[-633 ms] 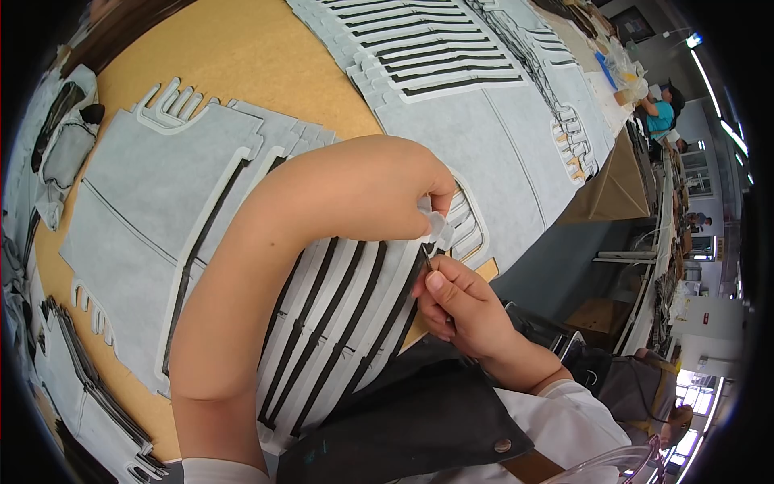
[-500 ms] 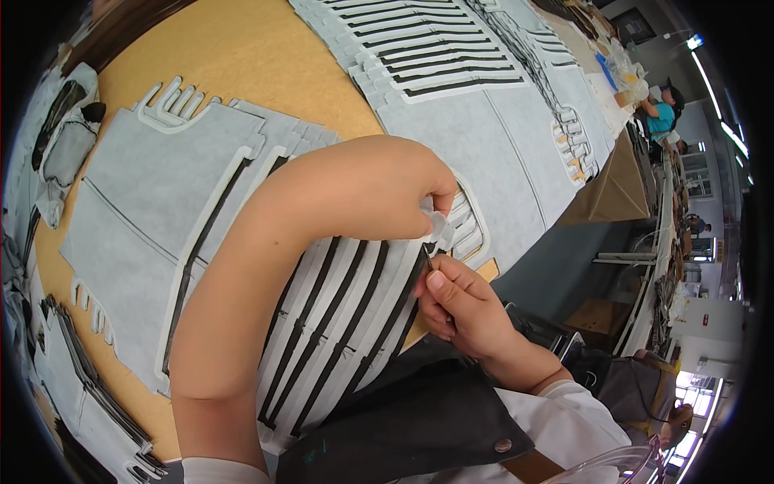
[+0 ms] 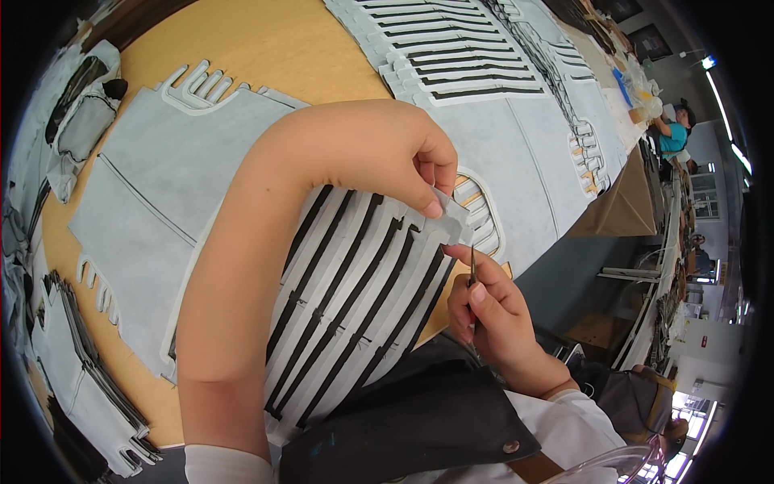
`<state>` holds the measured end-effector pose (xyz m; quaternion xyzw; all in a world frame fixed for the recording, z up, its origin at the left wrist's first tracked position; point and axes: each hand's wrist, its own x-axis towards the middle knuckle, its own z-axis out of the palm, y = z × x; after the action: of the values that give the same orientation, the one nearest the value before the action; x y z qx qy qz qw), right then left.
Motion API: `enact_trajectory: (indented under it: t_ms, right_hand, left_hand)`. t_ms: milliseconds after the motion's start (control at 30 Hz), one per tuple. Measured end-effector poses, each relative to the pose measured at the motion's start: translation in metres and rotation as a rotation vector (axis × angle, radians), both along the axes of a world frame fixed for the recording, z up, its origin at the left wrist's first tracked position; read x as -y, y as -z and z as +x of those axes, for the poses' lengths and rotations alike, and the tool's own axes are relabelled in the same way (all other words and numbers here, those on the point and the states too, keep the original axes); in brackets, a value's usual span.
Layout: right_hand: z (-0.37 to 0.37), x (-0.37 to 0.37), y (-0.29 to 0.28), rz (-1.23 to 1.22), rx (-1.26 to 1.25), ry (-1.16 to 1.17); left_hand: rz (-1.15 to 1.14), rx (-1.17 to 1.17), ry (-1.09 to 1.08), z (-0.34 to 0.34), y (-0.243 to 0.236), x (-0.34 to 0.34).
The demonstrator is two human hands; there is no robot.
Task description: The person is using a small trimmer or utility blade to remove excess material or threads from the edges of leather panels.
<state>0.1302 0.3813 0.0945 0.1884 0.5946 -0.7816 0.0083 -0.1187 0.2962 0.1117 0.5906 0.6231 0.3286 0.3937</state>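
Observation:
A grey fabric panel with black stripes lies over the table edge in front of me, its near end against my dark apron. My left hand bends over its far corner and pinches a small grey edge flap between thumb and fingers. Just right of that corner, my right hand is closed round a thin pointed metal tool, its tip up; the exact kind is hard to make out. One right fingertip touches the panel's edge. My left forearm hides part of the panel.
Another grey panel with finger-shaped cutouts lies left on the tan table. A stack of striped panels covers the far right. Cut pieces are piled at the lower left. A person in teal works further off.
The right hand has drawn back a little from the corner, and the tool's tip now shows clearly. My left hand has spread more of the grey flap into view. The whole view has shifted slightly.

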Motion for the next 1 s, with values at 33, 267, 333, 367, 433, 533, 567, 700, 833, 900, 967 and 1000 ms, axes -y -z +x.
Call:
enact_trajectory:
  t_ms: [33,267,333,367,433,533,567,700,833,900,967,1000]
  right_hand:
    - [-0.001,0.000,0.001,-0.045,-0.005,-0.001]
    - [-0.007,0.005,-0.002,0.047,-0.081,-0.036]
    - [-0.012,0.004,0.004,-0.168,0.094,-0.050]
    - [-0.014,0.004,0.005,-0.169,0.093,-0.052]
    - [-0.018,0.005,0.008,-0.286,0.151,-0.008]
    - [-0.024,0.001,0.012,-0.414,0.121,-0.030]
    - [-0.025,0.001,0.012,-0.412,0.121,-0.029]
    - [-0.027,0.005,0.015,-0.139,0.074,0.073]
    - [-0.028,0.000,0.020,0.540,-0.087,0.087]
    - [-0.036,0.003,0.020,0.701,-0.094,0.104]
    - [-0.045,0.005,0.024,0.866,-0.101,0.123]
    - [-0.048,0.004,0.031,0.945,-0.112,0.144]
  left_hand:
    - [-0.002,0.018,0.004,-0.002,0.000,0.002]
    - [-0.015,0.011,0.001,-0.006,0.007,0.003]
    - [0.002,-0.009,0.004,-0.003,0.012,-0.002]
    - [0.009,-0.032,-0.006,-0.001,0.010,-0.002]
    - [-0.015,-0.048,-0.037,0.000,0.005,-0.001]
    - [-0.014,-0.109,-0.059,0.004,0.009,-0.001]
    - [0.011,-0.158,-0.053,0.006,0.013,-0.001]
    - [-0.126,-0.281,-0.065,0.015,0.014,-0.007]
    - [-0.127,-0.199,0.014,0.011,0.017,-0.010]
    - [-0.104,-0.197,0.019,0.009,0.020,-0.008]
    - [-0.082,-0.165,0.021,0.007,0.023,-0.009]
    - [-0.078,-0.165,0.022,0.007,0.023,-0.010]
